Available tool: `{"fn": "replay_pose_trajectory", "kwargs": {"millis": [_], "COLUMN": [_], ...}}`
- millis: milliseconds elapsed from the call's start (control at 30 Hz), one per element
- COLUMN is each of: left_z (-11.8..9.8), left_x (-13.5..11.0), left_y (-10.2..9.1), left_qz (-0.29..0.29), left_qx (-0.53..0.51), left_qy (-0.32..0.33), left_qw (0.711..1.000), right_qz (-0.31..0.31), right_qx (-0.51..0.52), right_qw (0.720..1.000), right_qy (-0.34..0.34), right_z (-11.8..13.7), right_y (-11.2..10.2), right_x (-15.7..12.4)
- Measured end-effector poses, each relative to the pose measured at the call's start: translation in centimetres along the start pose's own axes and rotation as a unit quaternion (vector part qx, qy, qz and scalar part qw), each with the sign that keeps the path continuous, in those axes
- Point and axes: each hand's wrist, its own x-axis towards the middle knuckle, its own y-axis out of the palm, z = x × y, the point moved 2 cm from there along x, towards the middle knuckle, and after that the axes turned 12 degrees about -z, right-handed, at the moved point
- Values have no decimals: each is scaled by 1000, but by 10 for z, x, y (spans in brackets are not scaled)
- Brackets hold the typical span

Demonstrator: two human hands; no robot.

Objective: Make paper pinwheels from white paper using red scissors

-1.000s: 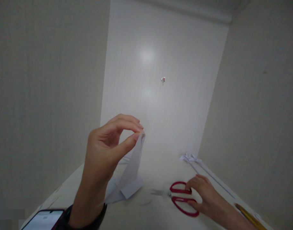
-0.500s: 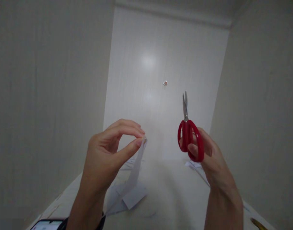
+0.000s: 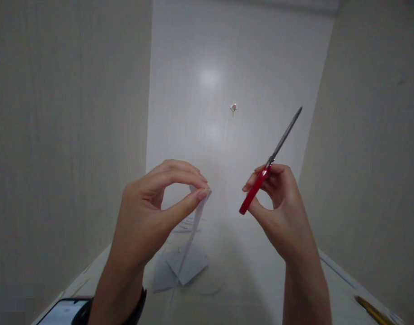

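Observation:
Between thumb and fingertips, my left hand (image 3: 166,203) pinches one end of a narrow white paper strip (image 3: 195,225), which hangs down toward the table. My right hand (image 3: 277,203) holds a pair of scissors (image 3: 261,178) by the red handles. They are turned nearly edge-on, with the metal blades together and pointing up and to the right. Scissors and strip are apart. Below the strip, pieces of white paper (image 3: 193,266) lie overlapping on the table (image 3: 240,280).
Thin paper strips (image 3: 186,225) lie behind my left hand. A phone (image 3: 62,311) is at the lower left edge, and a yellow-brown object (image 3: 372,311) at the lower right. Pale panels enclose the left, back and right; the back panel (image 3: 179,113) has a small mark (image 3: 233,107).
The scissors have turned from upright and face-on to edge-on, tilting right, and their slightly parted blades now look together. My right hand has shifted slightly left. My left hand still pinches the strip.

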Motion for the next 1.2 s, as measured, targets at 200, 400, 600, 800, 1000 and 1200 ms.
{"fn": "replay_pose_trajectory", "kwargs": {"millis": [200, 400, 600, 800, 1000, 1200], "left_z": [-6, -14, -14, -14, -10, -13], "left_x": [0, 2, 1, 0, 1, 3], "left_y": [1, 2, 2, 0, 3, 2], "left_qz": [-15, 3, 1, 0, 9, 19], "left_qx": [47, 79, 104, 89, 50, 51], "left_qy": [43, 56, 42, 32, 4, -14], "left_qw": [998, 995, 994, 995, 999, 998], "right_qz": [49, 90, 118, 124, 123, 140], "right_qx": [-55, -104, -133, -102, -112, -114], "right_qw": [997, 985, 975, 979, 977, 975], "right_qy": [-23, -101, -135, -129, -132, -130], "right_z": [14, 22, 24, 26, 31, 36], "right_y": [6, 4, 1, 2, 6, 6], "right_x": [-3, -2, -4, -8, -8, -10]}}
